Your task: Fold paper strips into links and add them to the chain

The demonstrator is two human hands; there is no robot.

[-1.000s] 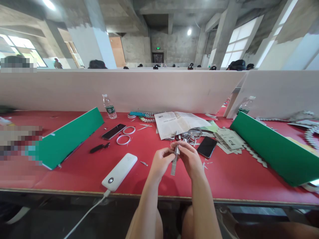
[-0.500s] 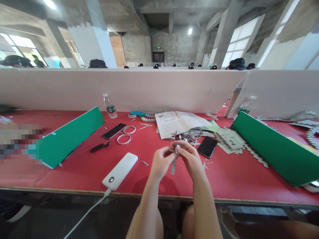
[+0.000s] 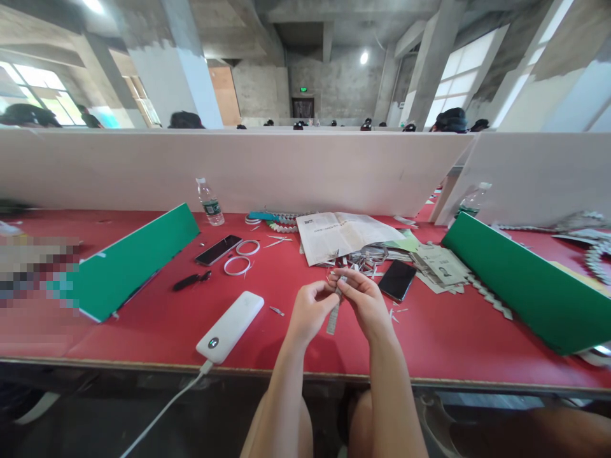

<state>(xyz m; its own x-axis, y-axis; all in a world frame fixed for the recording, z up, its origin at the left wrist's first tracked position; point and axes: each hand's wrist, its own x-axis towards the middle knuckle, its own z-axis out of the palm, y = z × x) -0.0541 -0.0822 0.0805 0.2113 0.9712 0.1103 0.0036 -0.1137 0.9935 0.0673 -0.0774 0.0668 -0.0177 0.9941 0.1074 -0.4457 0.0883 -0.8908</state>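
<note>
Between my fingers is a narrow grey paper strip [image 3: 333,320], its lower end hanging down toward me over the red table. My left hand [image 3: 309,312] pinches it from the left, thumb and fingertips together. From the right, my right hand [image 3: 365,302] grips its upper part, with the fingers curled over the top. The strip's upper end is mostly hidden by the fingertips. Just beyond my hands lies a heap of cut paper strips [image 3: 367,259], partly under an open newspaper sheet [image 3: 329,238].
A black phone [image 3: 398,280] and printed papers [image 3: 442,264] lie right of my hands. Leftward are a white power bank [image 3: 230,327] with a cable, tape rings [image 3: 237,266], another phone [image 3: 218,250] and a water bottle [image 3: 210,202]. Green dividers [image 3: 138,267] flank the place; a white partition [image 3: 238,172] stands behind.
My fingertips have shifted slightly on the paper strip, and its hanging end has turned a little. Both hands stay in nearly the same place.
</note>
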